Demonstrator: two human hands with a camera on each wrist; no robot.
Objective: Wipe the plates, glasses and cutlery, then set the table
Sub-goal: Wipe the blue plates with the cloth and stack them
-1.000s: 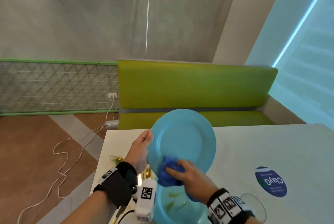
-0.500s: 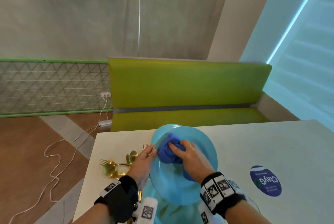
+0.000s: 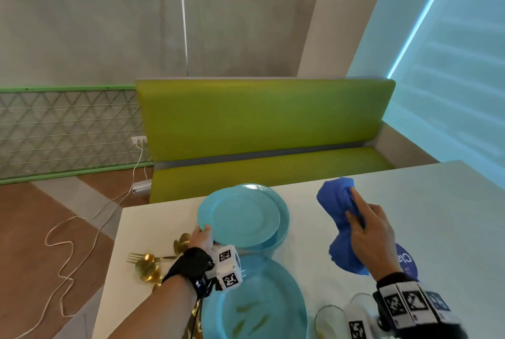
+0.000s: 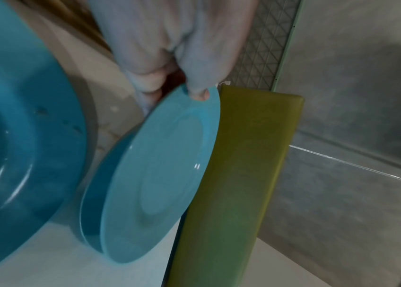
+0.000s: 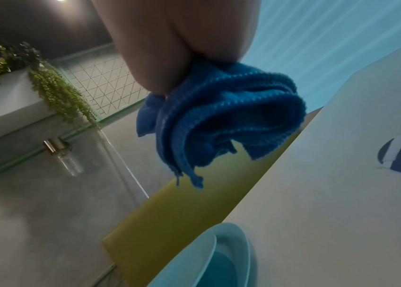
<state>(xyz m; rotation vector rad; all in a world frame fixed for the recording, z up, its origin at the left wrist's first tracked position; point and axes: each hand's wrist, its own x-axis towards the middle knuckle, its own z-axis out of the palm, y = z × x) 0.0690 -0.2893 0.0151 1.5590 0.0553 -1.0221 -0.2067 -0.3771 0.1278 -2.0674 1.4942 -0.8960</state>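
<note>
Left hand [image 3: 202, 239] pinches the near-left rim of the upper light blue plate [image 3: 240, 215], thumb on top and fingers beneath, holding it tilted over a second blue plate [image 3: 284, 218] that rests on the white table [image 3: 437, 202]; right hand [image 3: 369, 232] grips the bunched blue cloth [image 3: 338, 202], raised above the table to the right of the plates and well apart from them. Green bench [image 3: 259, 120] stands at the far edge of the table. Large blue plate [image 3: 259, 306] with food residue lies nearest, at the bottom of the head view. Gold cutlery [image 3: 149, 265] lies left of the plates, near the left wrist. Glass [image 3: 328, 319] stands at the near right, partly hidden
</note>
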